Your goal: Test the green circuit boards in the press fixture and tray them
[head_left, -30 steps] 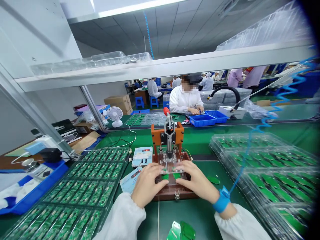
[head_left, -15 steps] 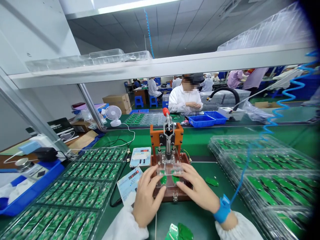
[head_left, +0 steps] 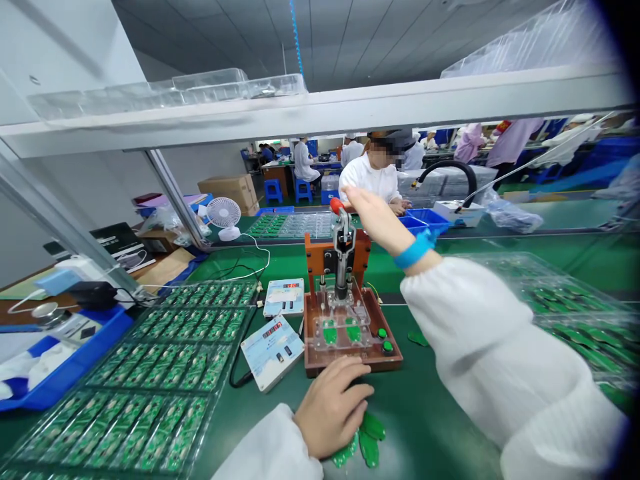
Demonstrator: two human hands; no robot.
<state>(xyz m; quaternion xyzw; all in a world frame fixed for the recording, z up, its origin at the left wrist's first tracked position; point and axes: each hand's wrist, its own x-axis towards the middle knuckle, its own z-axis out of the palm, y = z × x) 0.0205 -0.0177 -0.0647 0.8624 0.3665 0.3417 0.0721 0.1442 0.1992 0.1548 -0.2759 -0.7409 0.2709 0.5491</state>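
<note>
My right hand (head_left: pixel 373 217) is raised at the red ball knob (head_left: pixel 337 205) of the toggle clamp (head_left: pixel 343 257), its fingers stretched out beside the knob. Whether it touches the knob I cannot tell. Below the clamp, two small green circuit boards (head_left: pixel 329 331) lie in the clear plate of the brown test fixture (head_left: pixel 353 365). My left hand (head_left: pixel 335 405) hovers or rests in front of the fixture, fingers apart. Partly under it are several loose green boards (head_left: pixel 369 448). Nothing shows in its grasp.
Trays of green boards (head_left: pixel 170 363) stand left, more clear trays (head_left: pixel 575 300) right. Two meter boxes (head_left: pixel 273 350) with red digits sit beside the fixture. One loose board (head_left: pixel 418 339) lies to its right. A co-worker (head_left: pixel 373 173) sits across the bench, beneath a shelf (head_left: pixel 280 103).
My right hand has left the fixture plate and risen to the red knob. My left hand has drawn back toward me, over the loose boards. The view has shifted slightly.
</note>
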